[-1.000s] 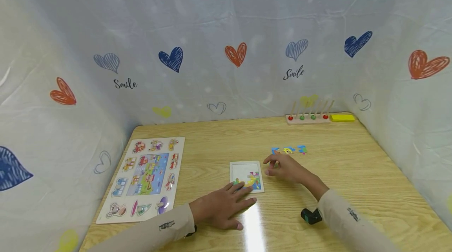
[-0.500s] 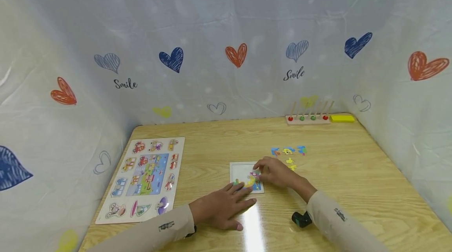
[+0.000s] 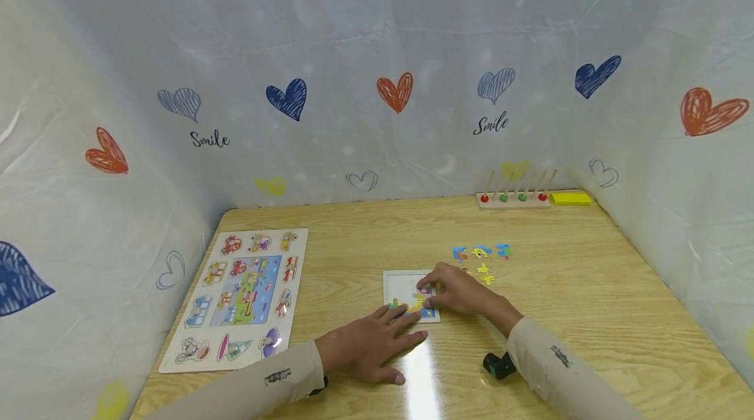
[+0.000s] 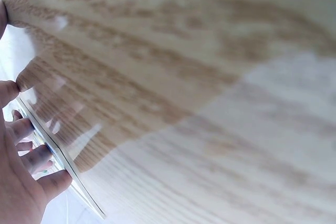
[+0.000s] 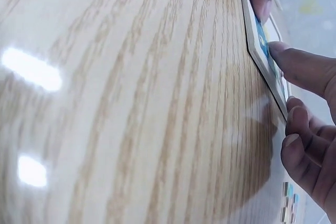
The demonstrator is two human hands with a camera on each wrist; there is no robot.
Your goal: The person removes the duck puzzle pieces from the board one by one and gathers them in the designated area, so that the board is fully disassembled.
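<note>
A small white jigsaw frame (image 3: pixel 386 284) lies mid-table, with joined colourful pieces along its near side and an uncovered part at upper left. My left hand (image 3: pixel 377 345) rests flat across its near edge, fingers spread; the left wrist view shows those fingertips on the board (image 4: pixel 68 163). Over the frame's right side, my right hand (image 3: pixel 462 289) has thumb and forefinger at a pink puzzle piece (image 3: pixel 425 290), which they partly hide. In the right wrist view the thumb (image 5: pixel 304 69) touches the board's surface, while the other fingers curl by its edge.
Several loose puzzle pieces (image 3: pixel 481 252) lie beyond the right hand. A large picture peg board (image 3: pixel 297 243) is on the left. At the back right stand a pegged bead rack (image 3: pixel 512 201) and a yellow block (image 3: pixel 570 199). Heart-printed curtains (image 3: pixel 341 132) surround the table.
My right hand has moved left from beside the frame onto its right-hand pieces, uncovering loose yellow pieces. Since half a second ago it has shifted slightly further left. The left hand stays put.
</note>
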